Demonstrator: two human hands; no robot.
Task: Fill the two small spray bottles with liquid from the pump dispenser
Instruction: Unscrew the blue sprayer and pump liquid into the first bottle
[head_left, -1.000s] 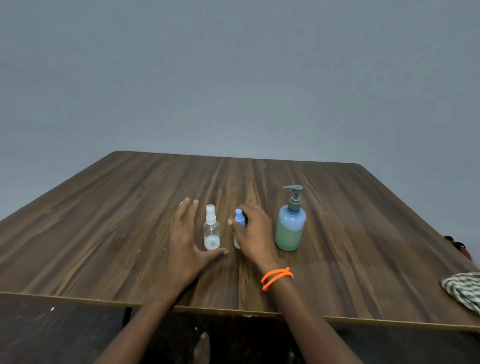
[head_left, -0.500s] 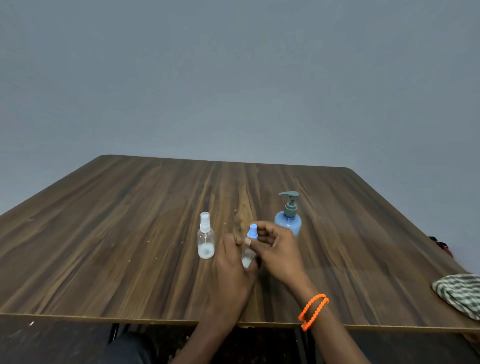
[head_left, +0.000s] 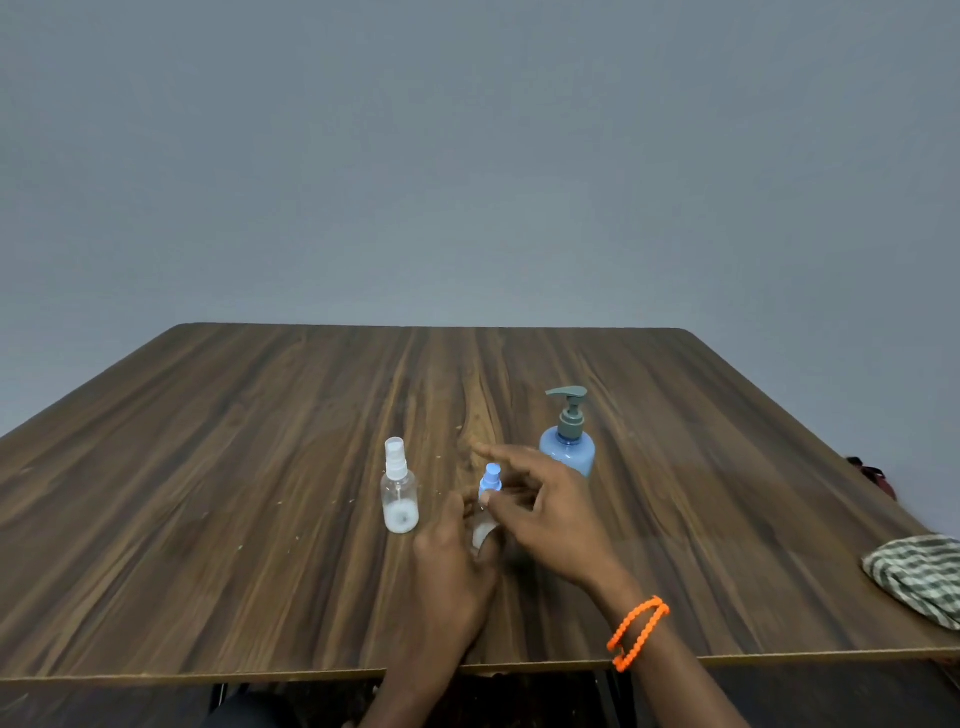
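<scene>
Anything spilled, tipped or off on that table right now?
Nothing stands out. The white-capped spray bottle and pump dispenser stand upright, no puddles on the table. The left hand holds the blue-capped spray bottle upright, the right hand at its cap.

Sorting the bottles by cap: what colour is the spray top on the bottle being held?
Light blue spray top, clearest in the head view.
</scene>
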